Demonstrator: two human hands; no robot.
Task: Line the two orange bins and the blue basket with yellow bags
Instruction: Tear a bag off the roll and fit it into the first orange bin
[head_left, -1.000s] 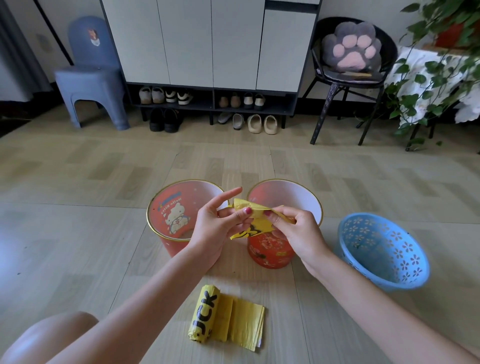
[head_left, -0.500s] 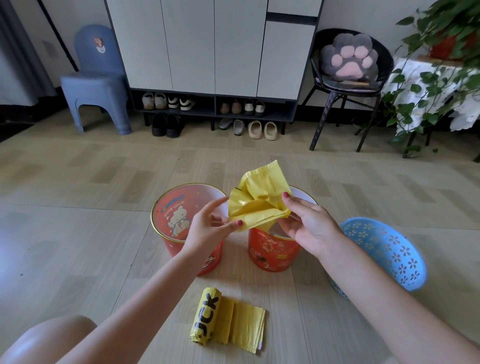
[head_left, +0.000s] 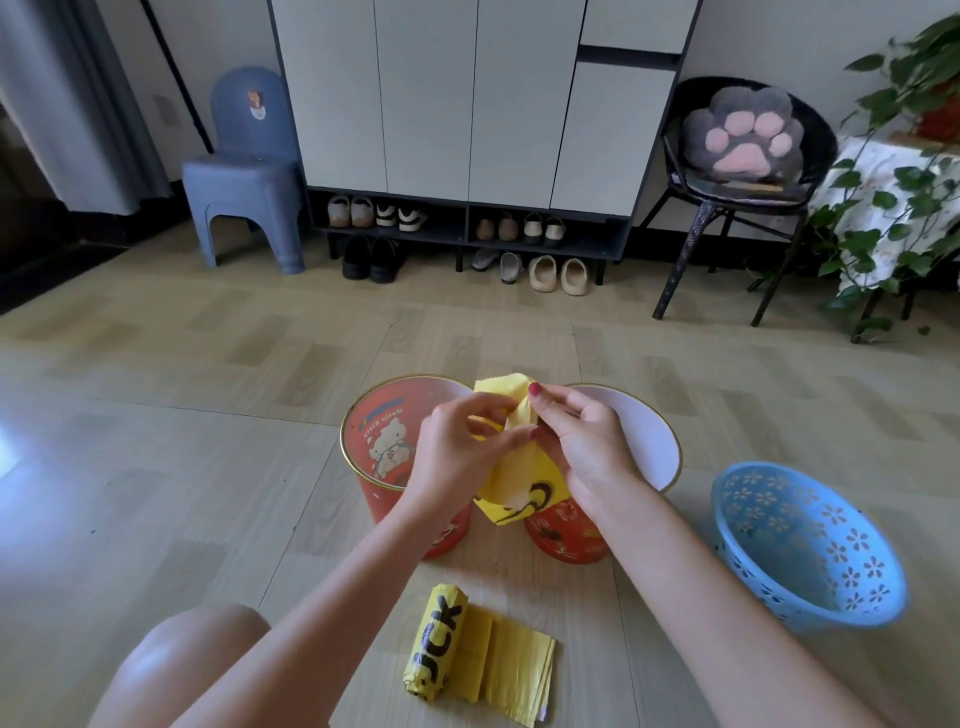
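Both hands are raised above the gap between the two orange bins, working one yellow bag (head_left: 519, 480). Left hand (head_left: 457, 449): fingers pinched on the bag's left edge near its top. Right hand (head_left: 579, 441): thumb and fingers closed on the opposite edge, one fingertip up at the top fold. The bag is held by its upper end, so the printed lower part hangs free in front of the bins. Judgement: the two pinches sit close together on facing layers in order to rub or peel the mouth apart; the bag looks folded and not yet opened.

Left orange bin (head_left: 384, 452), with cartoon print on its inside wall, stands upright on the floor (head_left: 156, 467), unlined. Right orange bin (head_left: 654, 447) stands just beside it, with a pale interior and no liner visible. Blue basket (head_left: 810, 545) sits further right, near but apart, tilted with its opening turned toward the bins; empty, no bag in it.

Roll of yellow bags (head_left: 439, 642) lies on the floor nearer the person, partly unrolled to the right, within easy reach for the next two liners.

Judgement: early in the task, none of the three containers lined. Holding the bag directly over the bins suits dropping it into either once the mouth is open; I cannot tell which is meant first.
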